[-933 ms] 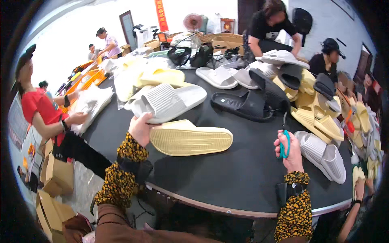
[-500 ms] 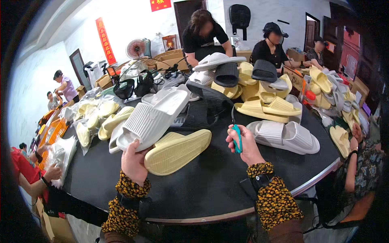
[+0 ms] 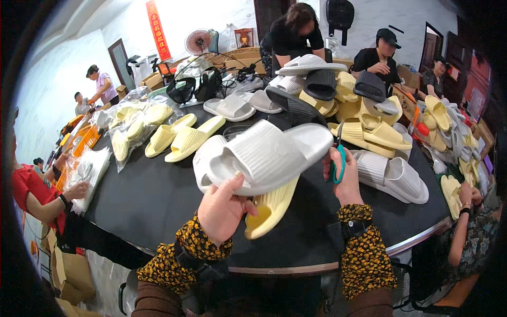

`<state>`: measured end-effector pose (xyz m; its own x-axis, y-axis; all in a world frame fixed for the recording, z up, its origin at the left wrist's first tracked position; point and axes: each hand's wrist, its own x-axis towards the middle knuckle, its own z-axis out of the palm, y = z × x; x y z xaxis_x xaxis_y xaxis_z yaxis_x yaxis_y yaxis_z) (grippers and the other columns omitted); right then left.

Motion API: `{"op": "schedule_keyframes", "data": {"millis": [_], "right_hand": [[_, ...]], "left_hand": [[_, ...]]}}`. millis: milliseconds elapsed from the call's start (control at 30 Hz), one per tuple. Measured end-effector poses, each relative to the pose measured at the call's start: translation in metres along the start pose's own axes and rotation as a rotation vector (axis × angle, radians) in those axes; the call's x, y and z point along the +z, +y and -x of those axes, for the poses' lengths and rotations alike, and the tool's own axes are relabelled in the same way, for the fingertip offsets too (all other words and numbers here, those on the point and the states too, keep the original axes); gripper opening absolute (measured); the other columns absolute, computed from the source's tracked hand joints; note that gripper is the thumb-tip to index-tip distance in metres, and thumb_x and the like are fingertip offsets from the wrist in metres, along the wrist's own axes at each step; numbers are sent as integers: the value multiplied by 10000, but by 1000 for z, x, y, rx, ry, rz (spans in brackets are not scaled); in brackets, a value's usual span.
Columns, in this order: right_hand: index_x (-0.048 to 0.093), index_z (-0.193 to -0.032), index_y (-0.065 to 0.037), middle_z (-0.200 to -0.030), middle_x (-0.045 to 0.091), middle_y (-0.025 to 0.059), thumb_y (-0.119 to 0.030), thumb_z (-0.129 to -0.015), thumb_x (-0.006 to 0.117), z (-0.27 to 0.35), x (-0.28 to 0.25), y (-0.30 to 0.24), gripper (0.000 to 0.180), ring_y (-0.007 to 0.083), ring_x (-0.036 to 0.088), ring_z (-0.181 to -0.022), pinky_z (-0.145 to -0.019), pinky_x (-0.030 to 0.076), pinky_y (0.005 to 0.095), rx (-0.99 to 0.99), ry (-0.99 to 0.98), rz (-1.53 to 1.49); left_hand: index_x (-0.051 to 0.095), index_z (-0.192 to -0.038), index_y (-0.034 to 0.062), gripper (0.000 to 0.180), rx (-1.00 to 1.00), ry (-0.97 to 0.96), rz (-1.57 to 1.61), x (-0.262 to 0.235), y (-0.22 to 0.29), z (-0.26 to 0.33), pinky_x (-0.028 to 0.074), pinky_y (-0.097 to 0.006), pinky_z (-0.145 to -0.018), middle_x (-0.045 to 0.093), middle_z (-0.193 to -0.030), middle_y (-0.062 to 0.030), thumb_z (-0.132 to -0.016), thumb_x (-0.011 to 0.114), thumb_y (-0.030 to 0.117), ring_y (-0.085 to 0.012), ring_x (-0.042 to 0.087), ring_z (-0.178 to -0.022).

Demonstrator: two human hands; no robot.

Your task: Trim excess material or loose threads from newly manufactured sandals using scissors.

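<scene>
My left hand [image 3: 224,211] is closed on the near end of a light grey slide slipper [image 3: 264,158], thumb on top. A second grey slipper [image 3: 203,161] shows partly behind it. Just beyond my fingers a pale yellow slipper [image 3: 272,208] points downward, partly covered; whether my fingers also grip it I cannot tell. In my right hand [image 3: 346,177] are small scissors [image 3: 339,165] with teal handles, their dark blades upright near the grey slipper's far end. To the right of that hand lies a pair of grey slippers [image 3: 391,174].
A pile of yellow, black and grey slippers [image 3: 364,132] fills the back right of the black table [image 3: 158,206]. Yellow pairs [image 3: 185,138] and bagged slippers [image 3: 132,127] lie left. Co-workers stand or sit around, including a person in red [image 3: 39,195] handling plastic bags [image 3: 87,177].
My left hand has turned and carried the grey slipper rightward, toward the scissors. The yellow slipper is now mostly behind it. My view has shifted a little left.
</scene>
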<state>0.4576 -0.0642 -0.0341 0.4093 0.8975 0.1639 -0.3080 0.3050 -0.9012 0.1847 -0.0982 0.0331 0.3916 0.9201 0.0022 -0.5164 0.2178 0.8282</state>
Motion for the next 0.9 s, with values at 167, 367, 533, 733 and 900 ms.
{"op": "schedule_keyframes", "data": {"millis": [167,367,533,733,900], "right_hand": [[573,-995,-80,-696,558,33,-300,-798,677,2,-5,-3,313,124,520,-539,-439,400,260,14,67,39],[569,-991,-86,-695,559,24,-341,-797,664,0,-7,2,335,110,522,-536,-442,400,241,63,77,145],[555,-993,-63,-708,573,40,-285,-836,644,-1,-9,3,286,84,527,-516,-421,417,220,144,38,210],[550,-1007,-84,-714,578,26,-303,-837,644,-1,-11,8,292,80,532,-525,-429,417,221,156,13,239],[536,-1029,-59,-724,576,26,-298,-839,640,2,-9,4,322,81,532,-539,-450,423,220,147,1,238]], "left_hand": [[467,-1195,16,339,-101,-36,-91,-15,-6,15,489,-312,-620,578,-1074,-99,-926,506,219,-182,572,-893],[440,-1221,-28,405,-188,-165,-220,-32,3,29,517,-361,-703,583,-1058,-156,-956,447,279,-227,595,-931],[518,-1132,-48,328,-218,-212,-513,-38,18,41,509,-278,-712,602,-955,-98,-958,463,224,-143,596,-849],[571,-1068,-34,236,-118,-112,-806,-46,22,51,488,-225,-695,618,-868,-59,-908,568,139,-81,583,-793],[601,-950,-27,150,220,26,-1074,-58,22,48,473,-221,-653,603,-842,-65,-822,633,45,-95,572,-737]]}}
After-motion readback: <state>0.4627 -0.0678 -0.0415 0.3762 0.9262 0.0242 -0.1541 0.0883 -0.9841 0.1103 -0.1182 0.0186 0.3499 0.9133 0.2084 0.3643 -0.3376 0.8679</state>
